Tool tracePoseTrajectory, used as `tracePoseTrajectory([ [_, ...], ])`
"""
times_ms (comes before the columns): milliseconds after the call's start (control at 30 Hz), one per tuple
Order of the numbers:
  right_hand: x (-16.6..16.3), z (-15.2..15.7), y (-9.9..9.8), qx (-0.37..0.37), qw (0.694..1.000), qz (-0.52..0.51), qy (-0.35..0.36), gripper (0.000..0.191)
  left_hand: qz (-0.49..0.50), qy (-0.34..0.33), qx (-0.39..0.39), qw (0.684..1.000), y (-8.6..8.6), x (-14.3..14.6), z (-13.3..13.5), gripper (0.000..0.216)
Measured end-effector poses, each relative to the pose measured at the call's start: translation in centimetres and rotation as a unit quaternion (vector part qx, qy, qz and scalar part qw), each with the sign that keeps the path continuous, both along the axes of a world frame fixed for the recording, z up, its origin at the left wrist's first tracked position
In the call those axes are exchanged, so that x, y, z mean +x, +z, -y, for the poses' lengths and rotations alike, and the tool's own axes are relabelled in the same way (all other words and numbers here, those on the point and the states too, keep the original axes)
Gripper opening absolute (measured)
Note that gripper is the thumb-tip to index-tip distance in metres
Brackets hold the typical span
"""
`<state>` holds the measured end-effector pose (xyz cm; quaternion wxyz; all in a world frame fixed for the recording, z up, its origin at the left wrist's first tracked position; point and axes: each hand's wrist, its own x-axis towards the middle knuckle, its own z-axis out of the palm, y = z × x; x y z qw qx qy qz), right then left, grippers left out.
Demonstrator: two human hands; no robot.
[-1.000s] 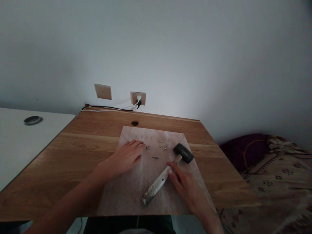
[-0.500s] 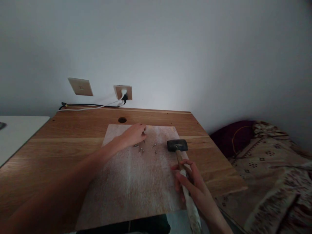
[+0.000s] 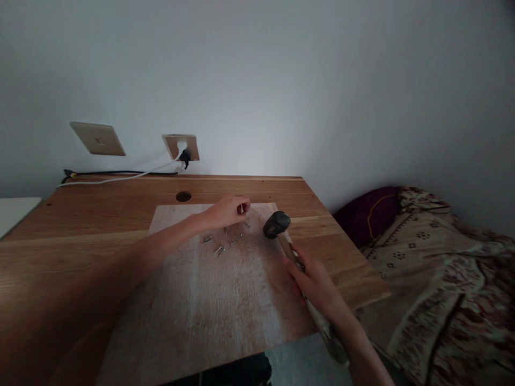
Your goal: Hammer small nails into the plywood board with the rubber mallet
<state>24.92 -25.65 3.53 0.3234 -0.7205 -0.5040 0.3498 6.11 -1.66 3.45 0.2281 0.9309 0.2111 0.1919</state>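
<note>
My right hand is wrapped round the wooden handle of a black-headed mallet. Its head is raised and tilted near the right edge of a pale wooden board. Over the far part of that board my left hand has thumb and fingers pinched together. A small light sliver, apparently a nail, shows between those fingers, mostly hidden. Several loose metal nails lie on the board just below and to the right of the left hand.
Beneath the board is a brown wooden desk with a round cable hole. Cables run along the wall to a socket. To the right lies patterned bedding with a purple cushion. A white surface adjoins at left.
The mallet's head has lifted and turned, with my right hand gripping the handle more firmly. My left hand has shifted right across the board. The view has swung slightly right.
</note>
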Motion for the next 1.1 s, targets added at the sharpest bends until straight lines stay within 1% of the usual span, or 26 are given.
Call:
tracePoseTrajectory([
  [67, 0.1, -0.5, -0.1, 0.037, 0.999, 0.017, -0.019, 0.046, 0.002, -0.01, 0.0, 1.0, -0.1, 0.8, -0.5, 0.01],
  [167, 0.4, -1.1, -0.2, 0.08, 0.994, 0.067, -0.038, 0.041, -0.016, -0.018, 0.029, 0.999, 0.2, 1.2, -1.3, 0.017],
  [233, 0.6, -1.4, -0.2, 0.08, 0.993, 0.083, -0.029, 0.036, -0.023, -0.036, 0.048, 0.998, 0.6, 1.1, -1.8, 0.025],
  [300, 0.9, -1.5, -0.2, 0.065, 0.995, 0.073, -0.016, 0.034, -0.035, -0.092, 0.061, 0.993, 0.9, 0.9, -1.8, 0.032],
  [367, 1.1, -1.6, -0.1, 0.046, 0.998, 0.045, -0.007, 0.033, -0.056, -0.149, 0.074, 0.985, 1.1, 0.7, -1.4, 0.03],
  [433, 1.3, -1.8, -0.1, 0.026, 1.0, 0.007, 0.006, 0.031, -0.078, -0.173, 0.093, 0.977, 1.1, 0.6, -0.4, 0.024],
  [500, 1.6, -2.3, -0.2, 0.011, 0.999, -0.029, 0.022, 0.028, -0.096, -0.179, 0.128, 0.971, 1.0, 0.6, 0.7, 0.019],
  [567, 1.8, -2.8, -0.3, 0.006, 0.998, -0.051, 0.029, 0.022, -0.105, -0.183, 0.17, 0.963, 0.9, 0.6, 1.7, 0.019],
  [700, 1.8, -3.2, -0.6, 0.018, 0.999, -0.039, 0.02, 0.016, -0.112, -0.174, 0.228, 0.951, 0.8, 0.6, 2.4, 0.022],
  [800, 1.9, -3.2, -0.5, 0.029, 0.999, -0.013, 0.018, 0.027, -0.125, -0.177, 0.239, 0.947, 0.6, 0.6, 2.0, 0.021],
  [900, 2.1, -3.3, 0.2, 0.05, 0.998, -0.032, -0.002, 0.039, -0.128, -0.188, 0.235, 0.945, 0.4, 0.5, 1.6, 0.019],
  [967, 2.1, -3.6, 1.2, 0.076, 0.994, -0.07, -0.025, 0.044, -0.128, -0.193, 0.238, 0.943, 0.4, 0.4, 1.5, 0.019],
  [1100, 1.8, -4.2, 3.8, 0.129, 0.981, -0.135, -0.06, 0.056, -0.117, -0.183, 0.255, 0.942, 0.6, 0.2, 1.9, 0.017],
])
